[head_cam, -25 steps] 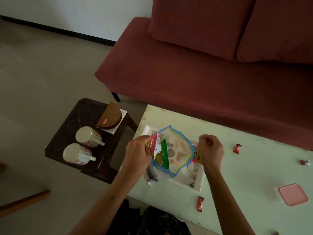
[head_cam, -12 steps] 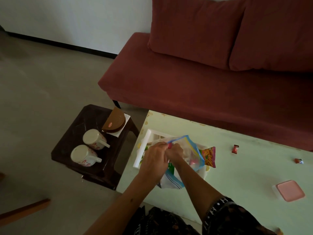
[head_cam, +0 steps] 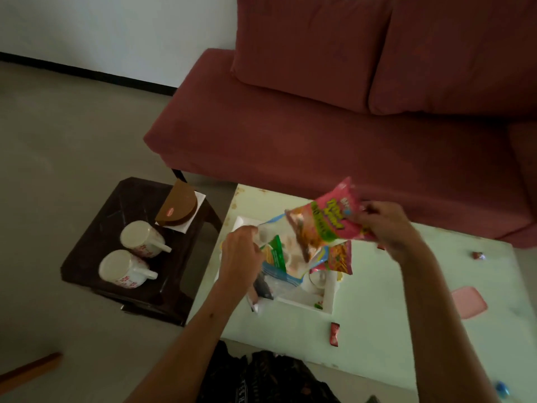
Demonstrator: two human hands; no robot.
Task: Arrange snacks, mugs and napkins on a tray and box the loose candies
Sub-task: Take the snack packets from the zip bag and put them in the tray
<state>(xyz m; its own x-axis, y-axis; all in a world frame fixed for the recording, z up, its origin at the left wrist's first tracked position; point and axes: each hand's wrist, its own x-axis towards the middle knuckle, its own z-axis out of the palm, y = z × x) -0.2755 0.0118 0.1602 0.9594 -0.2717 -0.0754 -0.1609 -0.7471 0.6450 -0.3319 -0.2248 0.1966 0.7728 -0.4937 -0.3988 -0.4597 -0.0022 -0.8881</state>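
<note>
My left hand point(head_cam: 242, 254) grips the rim of a clear zip bag point(head_cam: 283, 271) held over the white tray point(head_cam: 328, 298) on the pale green table point(head_cam: 377, 315). A green snack packet point(head_cam: 274, 253) shows inside the bag. My right hand point(head_cam: 386, 228) holds a pink snack packet point(head_cam: 331, 222) lifted above the bag's mouth. A second orange-pink packet point(head_cam: 337, 258) hangs by the bag. Loose candies lie on the table: a red one point(head_cam: 334, 334) near the front edge, another candy point(head_cam: 478, 255) at the far right.
A dark side table point(head_cam: 96, 245) at the left carries two white flowered mugs point(head_cam: 142, 238) point(head_cam: 123, 269) and a brown napkin holder point(head_cam: 177, 207). A pink-lidded box point(head_cam: 468, 302) sits on the table's right. A red sofa point(head_cam: 319, 135) runs behind it.
My right hand has come out of the bag and risen to the right with the pink snack packet. My left hand still holds the bag over the tray.
</note>
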